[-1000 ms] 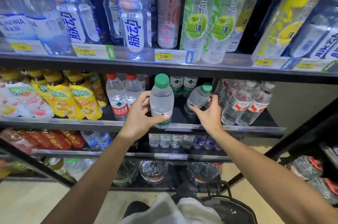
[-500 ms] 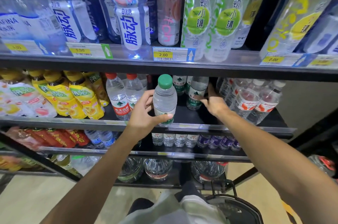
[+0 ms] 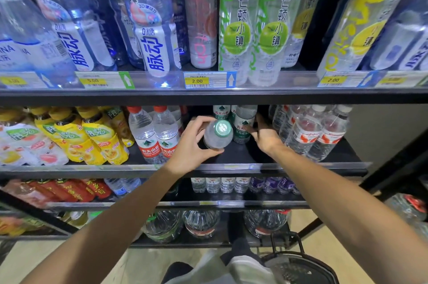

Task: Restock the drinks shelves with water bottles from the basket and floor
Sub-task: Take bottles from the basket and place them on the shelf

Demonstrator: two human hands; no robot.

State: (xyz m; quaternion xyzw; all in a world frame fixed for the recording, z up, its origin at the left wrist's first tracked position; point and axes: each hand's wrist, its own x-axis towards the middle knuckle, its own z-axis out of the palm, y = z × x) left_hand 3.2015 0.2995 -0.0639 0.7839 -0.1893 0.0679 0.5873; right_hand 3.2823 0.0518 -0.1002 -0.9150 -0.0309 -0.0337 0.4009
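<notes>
Your left hand (image 3: 192, 144) fingers grip the green-capped clear water bottle (image 3: 217, 135), tilted just left of the shelved green-label bottle (image 3: 243, 125) your open right hand (image 3: 264, 134) steadies; shoving could topple it.

Middle shelf (image 3: 301, 164): tilted water bottle (image 3: 217, 135) in the left hand (image 3: 192, 144), cap toward the viewer; right hand (image 3: 264, 135) just right of it, beside an upright bottle (image 3: 243, 126) behind. Bottle rows stand to either side. Basket (image 3: 301, 267) on the floor, lower right.
</notes>
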